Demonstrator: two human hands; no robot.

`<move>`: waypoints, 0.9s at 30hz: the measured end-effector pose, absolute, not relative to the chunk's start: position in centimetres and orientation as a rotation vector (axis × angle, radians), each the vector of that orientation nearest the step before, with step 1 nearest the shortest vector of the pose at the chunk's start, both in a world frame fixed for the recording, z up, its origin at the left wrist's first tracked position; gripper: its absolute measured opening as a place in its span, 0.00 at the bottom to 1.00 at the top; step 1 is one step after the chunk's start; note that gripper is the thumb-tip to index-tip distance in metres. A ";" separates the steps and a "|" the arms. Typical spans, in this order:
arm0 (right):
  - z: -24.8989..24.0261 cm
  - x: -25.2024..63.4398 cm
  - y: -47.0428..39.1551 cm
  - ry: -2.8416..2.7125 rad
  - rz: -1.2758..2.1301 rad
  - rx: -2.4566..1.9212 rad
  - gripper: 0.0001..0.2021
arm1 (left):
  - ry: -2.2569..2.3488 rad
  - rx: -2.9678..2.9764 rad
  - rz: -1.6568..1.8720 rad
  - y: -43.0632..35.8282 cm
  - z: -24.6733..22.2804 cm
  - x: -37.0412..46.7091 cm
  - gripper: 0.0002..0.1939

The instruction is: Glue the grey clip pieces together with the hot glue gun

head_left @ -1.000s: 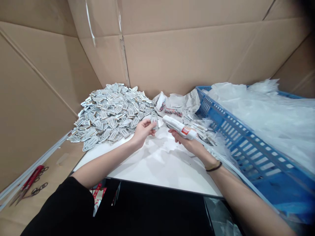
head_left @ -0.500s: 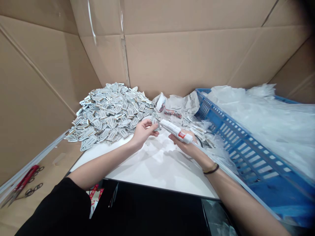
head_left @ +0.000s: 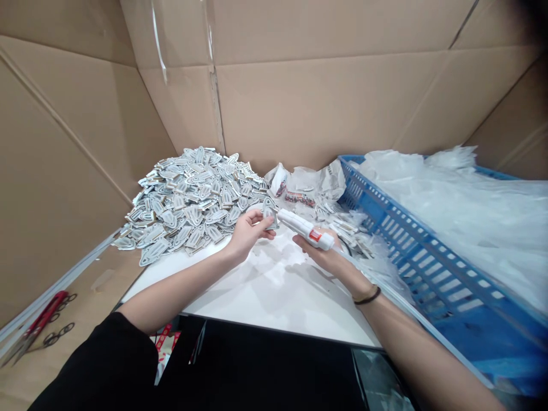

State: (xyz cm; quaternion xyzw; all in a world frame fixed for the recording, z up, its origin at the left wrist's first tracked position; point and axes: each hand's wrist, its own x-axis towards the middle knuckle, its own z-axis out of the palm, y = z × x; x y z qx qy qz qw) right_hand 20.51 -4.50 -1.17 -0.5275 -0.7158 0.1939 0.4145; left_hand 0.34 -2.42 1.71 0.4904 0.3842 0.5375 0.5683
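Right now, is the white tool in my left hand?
No, the right hand holds the white tool, while the left hand holds a small gray piece.

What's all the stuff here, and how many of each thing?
Table: one, white, centre
Crate: one, blue, right
Plastic: uncountable, whitish, in crate
Part: one, grey, held, centre
Tool: one, white and red, held, centre
Pile: one, grey, back left
Loose parts: uncountable, grey, beside crate
Wrapper: one, whitish, back
Snips: one, red, far left
Loops: several, dark, by snips
Walls: three, brown, left, back, right
Sleeve: one, black, lower left
Bands: two, dark and yellowish, right wrist
Left hand: one, bare, holding part
Right hand: one, bare, holding tool
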 end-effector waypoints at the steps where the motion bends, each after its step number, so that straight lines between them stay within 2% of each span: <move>1: -1.1 20.5 -4.5 -1.804 0.506 -1.318 0.21 | 0.892 1.149 1.265 -2.4 1.7 0.3 0.17; 11: -0.9 20.7 -4.3 -1.817 0.570 -1.275 0.19 | 0.848 1.180 1.243 -2.3 2.0 0.1 0.07; 19: -0.9 20.7 -4.4 -1.789 0.489 -1.249 0.20 | 0.820 1.207 1.207 -2.6 2.3 0.2 0.08; 27: -0.2 21.4 -4.3 -1.729 0.587 -1.240 0.23 | 1.030 1.732 1.079 -1.1 1.9 -1.3 0.07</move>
